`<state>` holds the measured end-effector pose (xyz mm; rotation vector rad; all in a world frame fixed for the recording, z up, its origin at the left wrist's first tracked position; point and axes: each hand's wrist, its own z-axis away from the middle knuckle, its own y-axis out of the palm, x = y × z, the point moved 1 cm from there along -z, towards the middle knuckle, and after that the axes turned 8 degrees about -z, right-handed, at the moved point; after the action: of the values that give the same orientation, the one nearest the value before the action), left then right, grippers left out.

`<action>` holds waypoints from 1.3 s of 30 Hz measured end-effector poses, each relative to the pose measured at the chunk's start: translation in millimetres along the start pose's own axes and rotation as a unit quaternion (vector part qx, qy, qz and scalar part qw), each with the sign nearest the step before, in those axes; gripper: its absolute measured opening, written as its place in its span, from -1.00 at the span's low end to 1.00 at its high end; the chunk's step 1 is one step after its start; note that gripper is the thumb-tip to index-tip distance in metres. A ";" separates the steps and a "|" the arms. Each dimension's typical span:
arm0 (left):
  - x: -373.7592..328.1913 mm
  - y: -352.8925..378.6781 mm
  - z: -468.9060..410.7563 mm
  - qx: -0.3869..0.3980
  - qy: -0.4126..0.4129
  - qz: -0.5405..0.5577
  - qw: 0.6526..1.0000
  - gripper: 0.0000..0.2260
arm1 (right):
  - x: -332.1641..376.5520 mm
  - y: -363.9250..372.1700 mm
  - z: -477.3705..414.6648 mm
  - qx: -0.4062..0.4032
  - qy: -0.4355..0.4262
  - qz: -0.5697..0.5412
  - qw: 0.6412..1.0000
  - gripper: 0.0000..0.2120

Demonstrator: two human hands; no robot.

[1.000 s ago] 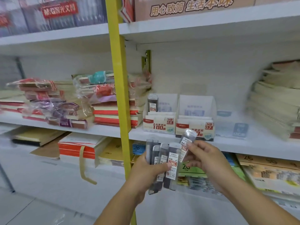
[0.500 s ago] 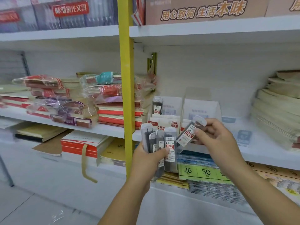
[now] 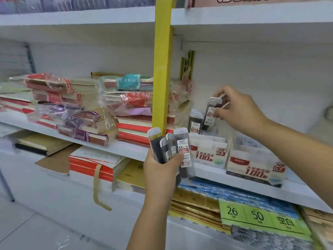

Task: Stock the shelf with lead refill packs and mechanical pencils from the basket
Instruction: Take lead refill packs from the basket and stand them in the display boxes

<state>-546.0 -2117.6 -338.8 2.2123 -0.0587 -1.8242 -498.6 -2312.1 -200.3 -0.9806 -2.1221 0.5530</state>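
One lead refill pack [image 3: 210, 114] is pinched near its top between the thumb and fingertips of my right hand [image 3: 237, 109], tilted just above the white display box [image 3: 210, 156] on the shelf [image 3: 129, 147], beside a standing pack [image 3: 194, 122]. My left hand [image 3: 162, 170] curls round a fan of more packs [image 3: 182, 150], upright before the yellow post [image 3: 163, 69].

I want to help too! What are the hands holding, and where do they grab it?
The right hand pinches one lead refill pack near its top. The left hand grips a bunch of packs around their lower halves.
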 end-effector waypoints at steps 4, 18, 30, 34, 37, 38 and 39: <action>2.0 2.6 -7.6 0.009 0.003 0.015 1.000 -0.70 | -13.6 15.7 -10.9 0.027 -0.006 0.053 0.998 -0.90; -9.0 9.5 4.0 0.069 0.000 0.058 0.996 -0.67 | 29.7 5.2 35.0 0.102 -0.022 -0.043 0.994 -0.83; -15.7 8.3 12.8 0.053 0.013 0.023 0.998 -0.74 | 27.4 -42.0 23.8 -0.090 -0.037 -0.140 0.985 -0.85; -12.3 5.8 8.5 0.053 0.011 0.023 0.998 -0.72 | 13.6 -27.2 9.3 -0.061 -0.029 -0.044 0.997 -0.84; -8.4 6.3 5.3 0.065 0.017 0.021 0.998 -0.71 | 0.9 -12.8 4.3 -0.025 0.000 -0.026 0.999 -0.85; -7.3 6.3 4.3 0.068 0.015 0.024 0.997 -0.71 | -2.3 -9.5 2.8 -0.015 0.007 -0.027 0.999 -0.85; -6.4 6.2 3.2 0.069 0.013 0.027 0.997 -0.71 | -4.6 -7.2 0.8 -0.008 0.012 -0.026 1.000 -0.85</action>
<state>-549.5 -2122.8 -331.8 2.3022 -0.2430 -1.8118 -500.6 -2320.2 -198.2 -0.9334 -2.1266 0.4967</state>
